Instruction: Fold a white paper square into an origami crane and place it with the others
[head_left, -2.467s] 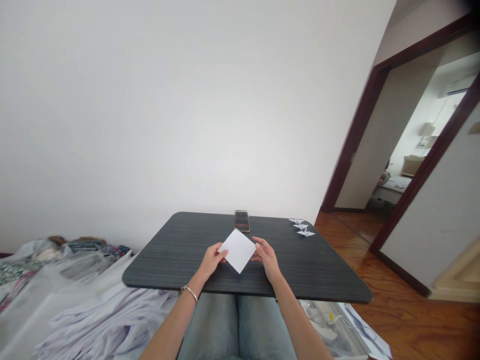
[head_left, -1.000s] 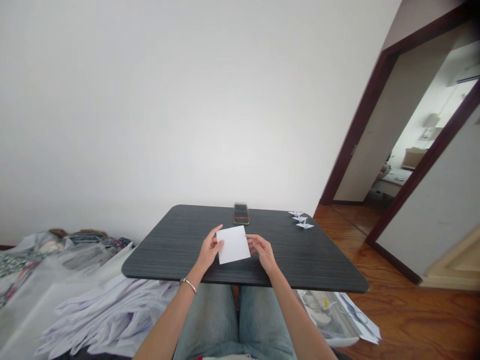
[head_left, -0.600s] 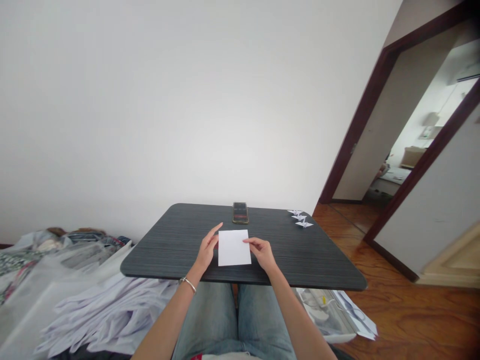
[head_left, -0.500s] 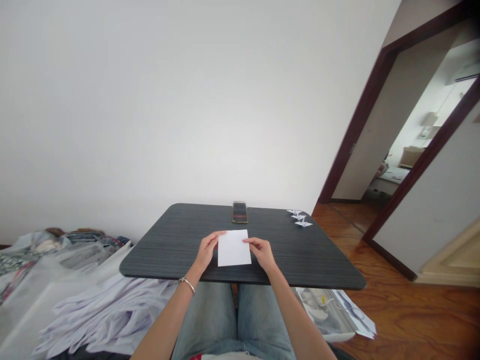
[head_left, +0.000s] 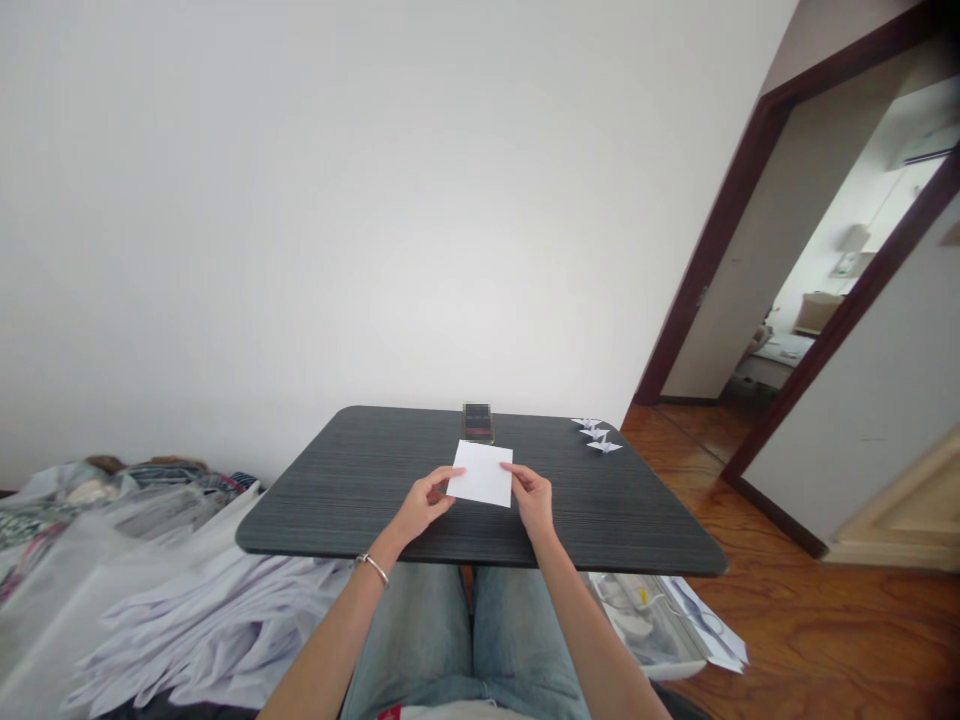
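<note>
A square sheet of white paper [head_left: 484, 474] is held between my two hands over the dark table [head_left: 337, 500]. My left hand [head_left: 421, 505] pinches its left edge, thumb and fingers closed on it. On the opposite edge, near the top right corner, my right hand [head_left: 532, 498] grips the sheet the same way. The paper is slightly tilted, its far edge just in front of a phone [head_left: 478, 421]. Three folded white paper cranes [head_left: 604, 446] stand in a row at the table's far right corner.
A white wall [head_left: 450, 200] rises behind the table. Piled white cloth [head_left: 217, 630] and plastic-covered items lie at the left. Below the table's right side sits a white tray [head_left: 679, 668] of odds and ends. A doorway [head_left: 705, 250] opens at the right.
Both hands have lifted the paper a little away from me, toward the phone, and turned it slightly. The cranes and phone have stayed put on the table.
</note>
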